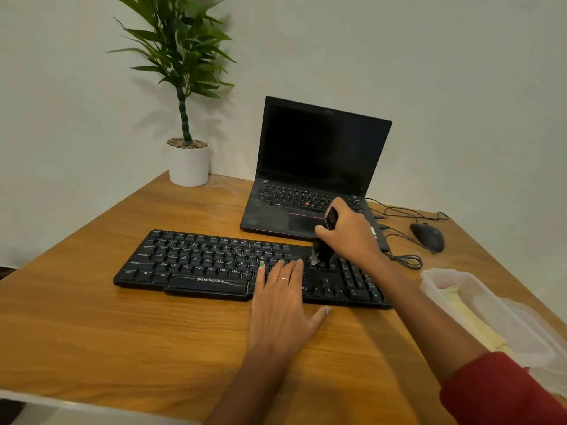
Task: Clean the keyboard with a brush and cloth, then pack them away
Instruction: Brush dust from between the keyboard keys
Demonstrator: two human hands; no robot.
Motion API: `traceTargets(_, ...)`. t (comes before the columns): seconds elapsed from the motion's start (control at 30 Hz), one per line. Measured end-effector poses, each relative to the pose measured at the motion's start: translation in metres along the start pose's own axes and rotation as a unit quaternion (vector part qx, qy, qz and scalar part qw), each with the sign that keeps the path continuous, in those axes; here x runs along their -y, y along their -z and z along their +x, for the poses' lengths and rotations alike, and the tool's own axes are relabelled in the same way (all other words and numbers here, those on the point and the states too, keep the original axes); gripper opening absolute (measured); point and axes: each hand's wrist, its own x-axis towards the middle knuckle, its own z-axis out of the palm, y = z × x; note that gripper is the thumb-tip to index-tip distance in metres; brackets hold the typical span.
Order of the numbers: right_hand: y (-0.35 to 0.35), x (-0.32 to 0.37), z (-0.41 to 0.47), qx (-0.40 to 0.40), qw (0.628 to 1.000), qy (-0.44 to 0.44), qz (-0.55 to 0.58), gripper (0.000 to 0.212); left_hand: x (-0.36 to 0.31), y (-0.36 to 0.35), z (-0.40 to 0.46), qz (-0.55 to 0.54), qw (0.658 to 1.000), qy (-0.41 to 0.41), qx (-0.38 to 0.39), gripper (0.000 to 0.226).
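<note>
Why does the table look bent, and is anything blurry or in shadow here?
Head view: the wide lens bows the table edges; the brush under the right hand is smeared and hard to make out; the left hand is sharp on the keyboard; the plant throws a soft shadow on the wall.

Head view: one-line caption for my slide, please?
Right hand brushes the black keyboard with a small brush while the left hand steadies it.
</note>
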Motion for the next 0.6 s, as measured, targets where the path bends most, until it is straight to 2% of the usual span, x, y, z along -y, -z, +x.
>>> traceTargets(0.07,0.008,-0.001,0.005,0.042,0.998,-0.042,-0.010,0.037,0.000,0.000,0.000,-0.001,1.000,-0.002,-0.003,0.088)
traceTargets(0.2,0.005,-0.003,0.000,-0.020,0.999,-0.011,-0.025,0.035,0.002,-0.002,0.000,-0.001,1.000,-0.005,-0.009,0.086)
traceTargets(0.23,0.005,-0.003,-0.001,-0.011,0.999,-0.005,-0.037,0.037,0.002,-0.002,0.000,-0.002,1.000,-0.005,-0.009,0.085)
traceTargets(0.37,0.021,0.006,-0.003,0.115,0.986,-0.022,-0.119,0.045,0.002,-0.003,0.001,-0.018,1.000,-0.014,-0.011,0.086)
traceTargets(0.5,0.029,0.013,-0.014,0.160,0.970,-0.003,-0.183,0.050,0.000,-0.003,-0.001,-0.035,0.999,-0.032,-0.017,0.091)
traceTargets(0.6,0.038,0.014,-0.023,0.195,0.958,-0.013,-0.210,0.045,-0.002,-0.003,-0.003,-0.026,0.996,-0.074,-0.036,0.094)
